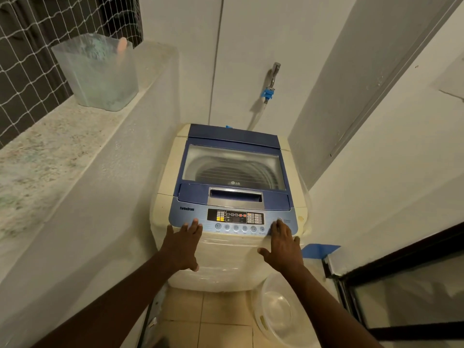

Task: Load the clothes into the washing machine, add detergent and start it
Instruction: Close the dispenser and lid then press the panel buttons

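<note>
A cream top-loading washing machine with a blue lid stands in a narrow nook. The lid is down, and the steel drum shows through its clear window. Whether clothes lie inside cannot be told. The control panel has lit indicators. My left hand rests flat on the front left edge of the panel, fingers spread. My right hand lies on the front right edge, with a fingertip at a button at the panel's right end. Neither hand holds anything.
A translucent container with bluish-green contents stands on the stone ledge at left, before a netted window. A tap with a blue connector feeds a hose behind the machine. A clear plastic basin leans on the tiled floor at right, beside a dark-framed door.
</note>
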